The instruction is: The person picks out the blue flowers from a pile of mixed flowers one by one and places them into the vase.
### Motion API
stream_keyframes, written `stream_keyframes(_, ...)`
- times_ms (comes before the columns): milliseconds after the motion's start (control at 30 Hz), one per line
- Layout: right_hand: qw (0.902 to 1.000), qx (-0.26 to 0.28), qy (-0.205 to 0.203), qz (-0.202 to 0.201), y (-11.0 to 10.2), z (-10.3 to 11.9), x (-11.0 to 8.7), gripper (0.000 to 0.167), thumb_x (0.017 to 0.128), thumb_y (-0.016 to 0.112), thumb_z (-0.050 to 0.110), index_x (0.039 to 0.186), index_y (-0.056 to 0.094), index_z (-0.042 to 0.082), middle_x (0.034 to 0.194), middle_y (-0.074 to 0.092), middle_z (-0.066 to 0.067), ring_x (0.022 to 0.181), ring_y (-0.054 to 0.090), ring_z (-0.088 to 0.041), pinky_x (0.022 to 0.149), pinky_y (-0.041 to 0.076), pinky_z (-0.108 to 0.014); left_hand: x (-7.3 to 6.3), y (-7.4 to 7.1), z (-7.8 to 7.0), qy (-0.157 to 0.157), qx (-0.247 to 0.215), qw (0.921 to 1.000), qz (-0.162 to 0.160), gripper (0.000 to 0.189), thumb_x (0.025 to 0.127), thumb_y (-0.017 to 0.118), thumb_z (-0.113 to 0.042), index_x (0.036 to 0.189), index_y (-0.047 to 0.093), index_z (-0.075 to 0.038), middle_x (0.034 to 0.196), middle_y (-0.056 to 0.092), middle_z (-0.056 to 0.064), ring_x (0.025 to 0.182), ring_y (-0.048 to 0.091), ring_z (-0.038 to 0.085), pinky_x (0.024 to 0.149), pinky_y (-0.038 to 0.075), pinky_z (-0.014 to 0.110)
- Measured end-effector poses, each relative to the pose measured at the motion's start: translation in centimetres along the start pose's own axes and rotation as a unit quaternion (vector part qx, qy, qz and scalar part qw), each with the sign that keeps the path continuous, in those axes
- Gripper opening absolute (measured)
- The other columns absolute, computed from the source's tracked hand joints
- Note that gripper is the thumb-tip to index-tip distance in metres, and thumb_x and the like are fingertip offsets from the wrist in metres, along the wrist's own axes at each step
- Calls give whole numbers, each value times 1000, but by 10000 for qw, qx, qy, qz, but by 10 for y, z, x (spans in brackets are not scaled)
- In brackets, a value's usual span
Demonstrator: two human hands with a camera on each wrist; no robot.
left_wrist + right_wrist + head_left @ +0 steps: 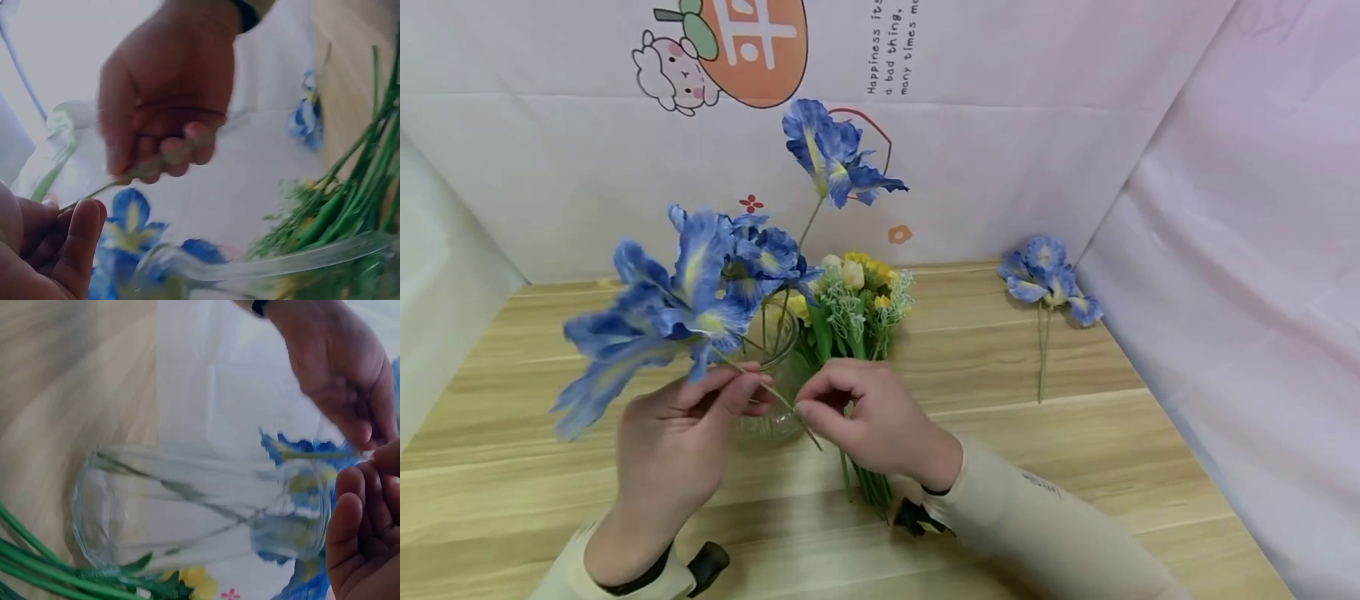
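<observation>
My left hand (757,392) pinches the thin green stem (778,400) of a blue iris (655,317), whose bloom leans up and to the left. My right hand (802,410) pinches the same stem a little lower, close to its end. Both hands hover just in front of a clear glass vase (772,417) that holds other blue irises (835,158). The left wrist view shows my left hand (69,219) and my right hand (178,150) on the blurred stem. In the right wrist view, my right hand (369,481) and left hand (365,431) meet beside the vase (187,506).
A bunch of yellow and white flowers with green stems (857,304) lies on the wooden table (1075,467) behind my right hand. One more blue iris (1048,279) lies at the far right. Draped printed cloth (1000,125) closes off the back and sides.
</observation>
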State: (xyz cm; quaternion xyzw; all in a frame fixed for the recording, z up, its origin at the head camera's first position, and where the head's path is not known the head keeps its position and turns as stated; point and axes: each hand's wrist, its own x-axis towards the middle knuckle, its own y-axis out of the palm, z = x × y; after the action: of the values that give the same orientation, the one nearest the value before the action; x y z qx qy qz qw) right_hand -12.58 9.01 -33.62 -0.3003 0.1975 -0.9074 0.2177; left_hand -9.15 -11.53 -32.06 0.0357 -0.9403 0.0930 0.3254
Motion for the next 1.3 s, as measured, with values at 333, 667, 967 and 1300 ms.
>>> stream_keyframes(333,9902,-450,1324,6,-3,-28,15,14,98,64,15,111,69,10,97,64,7,82,58,-8,71,52,-28,32,-27,-7,1055,-1909,9479,-2322,15,84,67,21,92,60,32,86,65,38,73,72,30,65,60,32)
stream_keyframes(667,9848,-704,1551,344,-1,-36,24,28,99,65,21,123,65,7,107,64,4,93,59,-9,76,52,-28,23,-30,11,408,111,9836,-1752,6,87,69,13,89,72,16,85,73,15,71,72,15,65,58,22)
stream_keyframes(967,9667,-639,2231,1081,22,-43,46,87,89,74,48,155,32,9,153,41,-5,136,42,-20,106,42,-39,17,-31,32,-633,2156,9726,-599,42,95,70,-17,56,59,-13,54,48,-2,47,37,10,47,28,23)
stream_keyframes(1300,9563,-983,2603,900,31,-41,49,101,85,73,54,159,22,7,156,36,-11,136,42,-23,104,44,-40,16,-32,43,-1504,2388,9581,-490,28,99,62,-14,75,71,-4,66,66,4,53,55,2,47,40,16)
